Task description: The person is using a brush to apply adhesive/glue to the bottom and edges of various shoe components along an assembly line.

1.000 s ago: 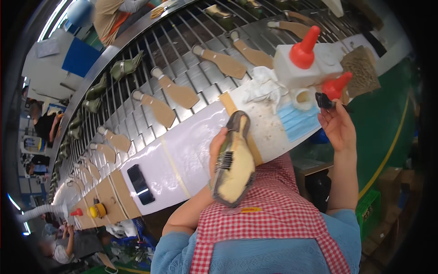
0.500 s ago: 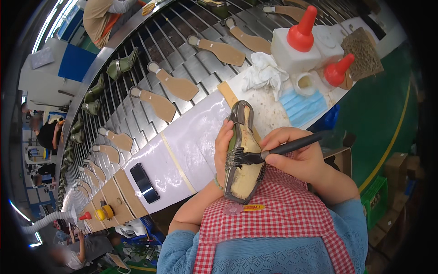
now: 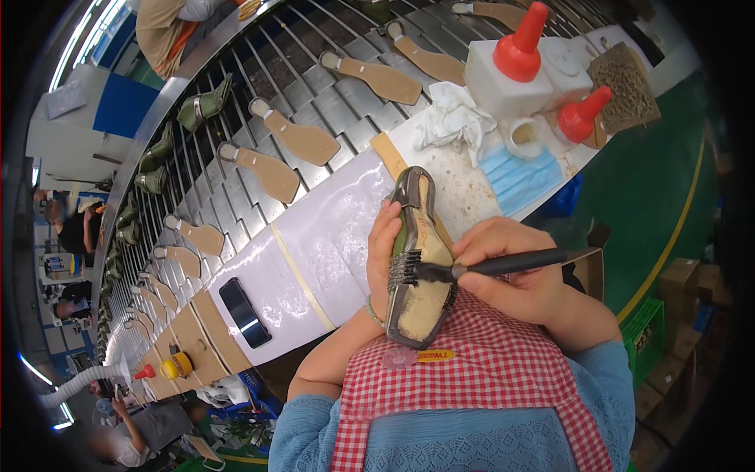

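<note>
An unsoled shoe upper on its last is tilted sole side up in front of my apron, its pale underside framed by a dark rim. My left hand is wrapped round its left side, and the fingers behind it are partly hidden. My right hand grips the black handle of a brush. The brush's dark bristles lie on the left edge of the shoe's underside, close to my left fingers. Where the shoe's far end points, a wooden strip lies on the table.
A conveyor of metal bars carries tan insoles and green shoe uppers. White glue bottles with red nozzles, an open jar, crumpled white cloth and a blue mask stand to the right. A phone lies left.
The brush, still in my right hand, has shifted very slightly on the shoe's left edge, its handle now lying flatter. The view has moved a little; my left hand keeps its hold.
</note>
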Motion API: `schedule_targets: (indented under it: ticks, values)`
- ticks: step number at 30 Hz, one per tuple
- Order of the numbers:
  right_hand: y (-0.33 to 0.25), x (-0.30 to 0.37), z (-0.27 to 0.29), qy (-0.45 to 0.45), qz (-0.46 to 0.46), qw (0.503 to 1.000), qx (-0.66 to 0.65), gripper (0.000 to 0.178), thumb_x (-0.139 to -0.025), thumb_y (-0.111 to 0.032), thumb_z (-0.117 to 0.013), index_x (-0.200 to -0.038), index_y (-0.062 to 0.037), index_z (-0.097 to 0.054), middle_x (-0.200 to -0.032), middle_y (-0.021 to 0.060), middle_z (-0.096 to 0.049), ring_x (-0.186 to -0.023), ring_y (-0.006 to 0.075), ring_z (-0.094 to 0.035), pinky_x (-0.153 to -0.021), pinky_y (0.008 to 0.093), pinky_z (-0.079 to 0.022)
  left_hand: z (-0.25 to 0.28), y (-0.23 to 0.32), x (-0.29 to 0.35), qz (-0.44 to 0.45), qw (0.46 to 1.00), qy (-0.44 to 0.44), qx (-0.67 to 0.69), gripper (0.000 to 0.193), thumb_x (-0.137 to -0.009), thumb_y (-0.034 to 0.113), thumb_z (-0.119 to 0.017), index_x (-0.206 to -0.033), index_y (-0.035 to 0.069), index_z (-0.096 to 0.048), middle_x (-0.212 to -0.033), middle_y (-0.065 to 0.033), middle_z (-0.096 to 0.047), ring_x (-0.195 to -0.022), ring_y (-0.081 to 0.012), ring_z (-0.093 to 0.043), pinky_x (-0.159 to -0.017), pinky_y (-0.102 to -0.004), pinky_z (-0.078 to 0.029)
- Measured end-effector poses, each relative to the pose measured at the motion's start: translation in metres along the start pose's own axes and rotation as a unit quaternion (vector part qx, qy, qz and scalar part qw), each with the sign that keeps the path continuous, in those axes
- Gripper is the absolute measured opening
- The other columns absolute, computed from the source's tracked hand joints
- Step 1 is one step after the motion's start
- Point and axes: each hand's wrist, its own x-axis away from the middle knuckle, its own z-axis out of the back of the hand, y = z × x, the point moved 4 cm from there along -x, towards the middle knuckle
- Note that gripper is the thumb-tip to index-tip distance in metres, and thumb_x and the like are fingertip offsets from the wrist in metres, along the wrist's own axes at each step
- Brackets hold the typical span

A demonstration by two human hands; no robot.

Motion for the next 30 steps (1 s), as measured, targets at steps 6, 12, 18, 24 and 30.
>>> schedule_targets:
  ticks: [6,12,18,24,30]
  values:
    - [-0.019,-0.002,-0.007,-0.019,0.119,0.988,0.095,0.02,-0.068,-0.003,-0.075,-0.083,-0.0041,-0.062,-0.081,0.0101,-0.063,-0.081,0.028,-0.065,-0.068,0.0349,-0.052,0.004,0.009,-0.007,-0.03,0.997,-0.007,-0.077,0.072,-0.077,0.002,-0.07,-0.136,0.01,-0.031,-0.142,-0.0153,-0.029,-0.128,-0.0292,-0.039,-0.102,-0.0387,-0.041]
    - [-0.015,-0.003,0.002,-0.021,-0.007,0.991,-0.129,0.02,-0.075,-0.001,-0.071,-0.093,-0.0001,-0.062,-0.093,0.0126,-0.064,-0.09,0.0213,-0.063,-0.079,0.0316,-0.049,0.025,0.042,-0.031,0.053,0.974,-0.016,-0.22,0.076,-0.07,0.01,-0.079,-0.134,0.006,-0.039,-0.128,-0.0138,-0.042,-0.114,-0.0255,-0.048,-0.1,-0.036,-0.04]
    - [0.004,-0.01,0.018,0.071,-0.095,0.936,-0.33,0.02,-0.085,-0.009,-0.066,-0.101,0.0008,-0.058,-0.101,0.0133,-0.063,-0.097,0.0189,-0.06,-0.088,0.0321,-0.047,0.084,0.022,-0.05,0.243,0.941,-0.039,0.231,0.08,-0.07,0.039,-0.08,-0.13,-0.001,-0.044,-0.123,-0.01,-0.055,-0.114,-0.0222,-0.054,-0.097,-0.0365,-0.042]
    - [0.013,-0.019,0.0,0.096,-0.173,0.878,-0.435,0.017,-0.088,-0.012,-0.063,-0.1,-0.0009,-0.058,-0.095,0.008,-0.063,-0.09,0.0156,-0.06,-0.083,0.0305,-0.048,0.061,0.033,-0.044,0.312,0.887,-0.236,0.245,0.084,-0.065,0.033,-0.083,-0.131,0.0,-0.044,-0.122,-0.01,-0.056,-0.113,-0.0204,-0.053,-0.097,-0.0348,-0.042]
    - [-0.006,-0.022,-0.009,0.056,-0.018,0.981,-0.186,0.018,-0.08,-0.003,-0.07,-0.095,0.0003,-0.06,-0.096,0.0114,-0.064,-0.09,0.0162,-0.061,-0.082,0.029,-0.048,0.044,0.05,-0.047,0.323,0.861,-0.331,0.213,0.079,-0.063,0.026,-0.084,-0.128,-0.001,-0.047,-0.121,-0.0101,-0.056,-0.112,-0.0192,-0.052,-0.096,-0.0336,-0.042]
